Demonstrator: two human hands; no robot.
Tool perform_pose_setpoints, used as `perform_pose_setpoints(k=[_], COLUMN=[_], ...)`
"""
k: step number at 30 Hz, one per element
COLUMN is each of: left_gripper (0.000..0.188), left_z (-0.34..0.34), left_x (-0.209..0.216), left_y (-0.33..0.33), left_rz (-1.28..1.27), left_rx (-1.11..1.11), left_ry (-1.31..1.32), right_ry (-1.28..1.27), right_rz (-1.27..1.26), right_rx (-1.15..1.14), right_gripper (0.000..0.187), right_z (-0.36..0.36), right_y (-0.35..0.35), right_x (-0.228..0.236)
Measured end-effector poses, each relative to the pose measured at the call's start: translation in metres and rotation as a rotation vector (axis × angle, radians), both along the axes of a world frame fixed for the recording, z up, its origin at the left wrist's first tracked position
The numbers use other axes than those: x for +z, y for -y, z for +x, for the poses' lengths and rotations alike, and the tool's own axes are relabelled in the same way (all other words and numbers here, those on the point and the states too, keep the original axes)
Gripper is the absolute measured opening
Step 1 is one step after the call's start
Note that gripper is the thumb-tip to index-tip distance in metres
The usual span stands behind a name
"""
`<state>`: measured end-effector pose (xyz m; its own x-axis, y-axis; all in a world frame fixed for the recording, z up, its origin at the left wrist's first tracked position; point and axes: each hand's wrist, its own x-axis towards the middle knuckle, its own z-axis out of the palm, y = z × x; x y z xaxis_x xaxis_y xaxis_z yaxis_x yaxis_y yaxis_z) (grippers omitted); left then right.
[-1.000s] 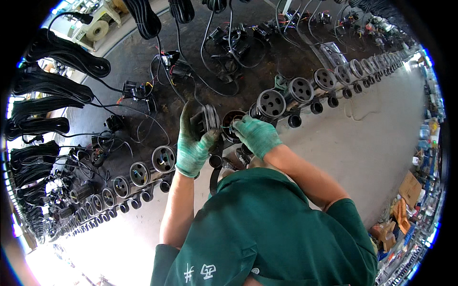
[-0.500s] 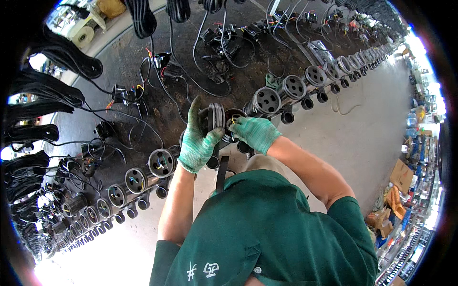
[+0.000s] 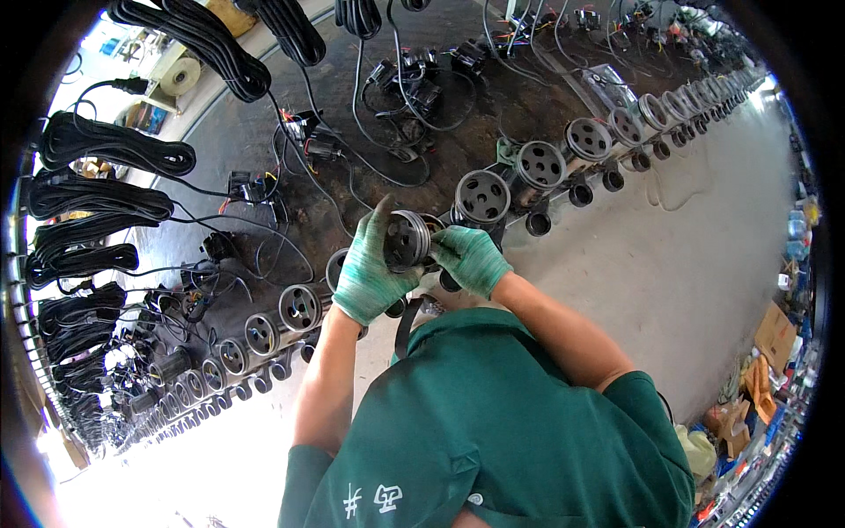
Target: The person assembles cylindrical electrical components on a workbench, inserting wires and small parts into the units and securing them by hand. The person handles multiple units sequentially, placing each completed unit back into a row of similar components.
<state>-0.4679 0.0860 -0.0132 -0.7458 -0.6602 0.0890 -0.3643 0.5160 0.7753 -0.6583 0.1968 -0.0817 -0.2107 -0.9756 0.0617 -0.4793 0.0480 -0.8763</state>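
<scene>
Dark bench top [image 3: 519, 106] stretches ahead of both hands, pale floor [image 3: 607, 264] off to the right of them. I count two gloved hands on my feed, one black ribbed cap [image 3: 407, 240] with holes between them. Four cylinders with perforated ends [image 3: 482, 196] read clearly to the right of the hands, three more [image 3: 300, 307] to the left – beyond those both runs shrink too small to count. One extra cylinder end [image 3: 336, 267] is half hidden behind the left hand. At least eight black cable coils [image 3: 119, 145] sit ahead and left of the hands; one cardboard box [image 3: 775, 337] far right.

Cap position: right of the left palm, just left of the right fingertips, face turned to the left. Left hand [image 3: 374, 273] is curled round it, thumb underneath, forefinger raised. Right hand [image 3: 471, 260] has its fingers bunched at the cap's right rim – I can't tell whether they pinch the rim or something behind it.
</scene>
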Motion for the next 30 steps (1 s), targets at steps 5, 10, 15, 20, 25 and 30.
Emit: perform_pose_setpoints(k=[5, 10, 15, 20, 25, 30], left_gripper=[0.114, 0.107, 0.110, 0.104, 0.103, 0.113], left_z=[-0.013, -0.017, -0.011, -0.005, -0.007, -0.005], left_x=[0.003, 0.010, 0.004, -0.010, -0.014, -0.027], left_y=[-0.011, -0.015, -0.016, -0.020, -0.020, -0.016], left_rz=[-0.235, -0.332, -0.261, -0.099, -0.161, -0.208], left_rx=[0.013, -0.021, -0.028, 0.014, 0.012, -0.017], left_ry=[0.020, 0.006, 0.006, -0.109, -0.102, -0.097], right_ry=[0.090, 0.309, 0.257, -0.065, -0.054, 0.070], right_rz=[0.036, 0.035, 0.036, -0.109, -0.114, 0.000], right_rx=[0.071, 0.081, 0.155, 0.221, 0.254, 0.137], right_gripper=[0.014, 0.021, 0.041, 0.037, 0.035, 0.031], right_z=[-0.004, -0.003, -0.004, -0.015, -0.024, -0.025], right_y=[0.003, 0.001, 0.002, 0.004, 0.001, -0.007], right_x=[-0.012, -0.027, -0.005, 0.000, 0.000, 0.015])
